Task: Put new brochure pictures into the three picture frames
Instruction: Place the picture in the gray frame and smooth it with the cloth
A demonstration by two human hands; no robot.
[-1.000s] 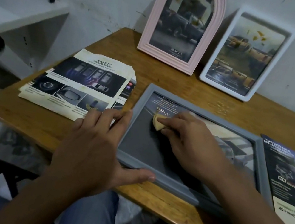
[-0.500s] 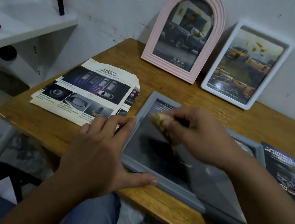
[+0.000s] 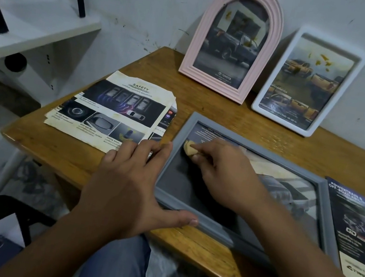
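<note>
**A:** The grey frame (image 3: pixel 241 187) lies flat at the near edge of the wooden table (image 3: pixel 206 108), and the right hand (image 3: pixel 222 172) has its fingers curled round a small tan pad (image 3: pixel 190 148), pinching it against the glass near the frame's far-left corner.

**B:** And the left hand (image 3: pixel 129 182)?

**A:** Fingers straight along the frame's left edge, thumb across the near rail, holding nothing, just bracing. My advice: keep that brace firm and stroke the pad evenly, or the frame may skid off the near edge.

**B:** Count them for me.

**A:** Three frames: the grey one, a pink arched frame (image 3: pixel 193 50) and a white frame (image 3: pixel 261 98), both leaning on the far wall, each with a truck picture. Loose brochure sheets: a stained safety sheet (image 3: pixel 108 113) at left with another page showing beneath it, and a dark brochure (image 3: pixel 360 230) at right. One pad.
</note>
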